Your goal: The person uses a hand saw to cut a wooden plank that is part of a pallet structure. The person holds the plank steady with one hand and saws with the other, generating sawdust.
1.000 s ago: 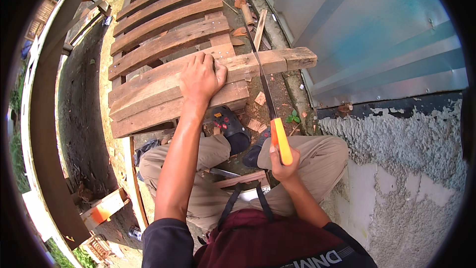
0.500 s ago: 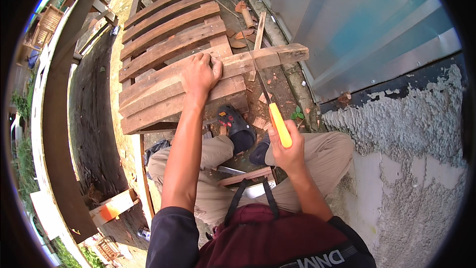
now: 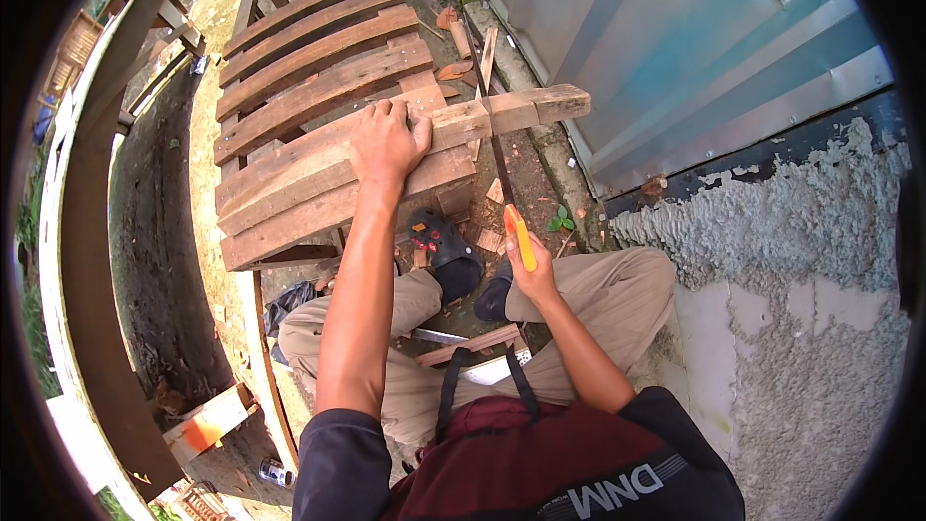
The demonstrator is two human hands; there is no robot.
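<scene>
A long wooden beam (image 3: 311,174) lies across the near end of a slatted wooden bench (image 3: 333,101), its right end jutting past the bench. My left hand (image 3: 390,142) presses down on the beam with its fingers curled over it. The yellow-orange handle of a handsaw (image 3: 526,247) is gripped in my right hand (image 3: 534,278). The saw's dark, narrow blade (image 3: 499,162) crosses the beam to the right of my left hand, pointing away from me. How deep the blade sits in the wood cannot be made out.
A corrugated metal sheet (image 3: 656,48) and a rough concrete wall (image 3: 762,222) stand close on the right. Wood offcuts (image 3: 491,239) and dry leaves litter the ground. My foot in a dark clog (image 3: 446,249) rests beneath the bench. A wooden frame (image 3: 101,260) runs along the left.
The saw handle and my right hand have shifted left and slightly nearer the beam, and the handle has turned. My left hand keeps its place on the beam. The whole view has moved slightly.
</scene>
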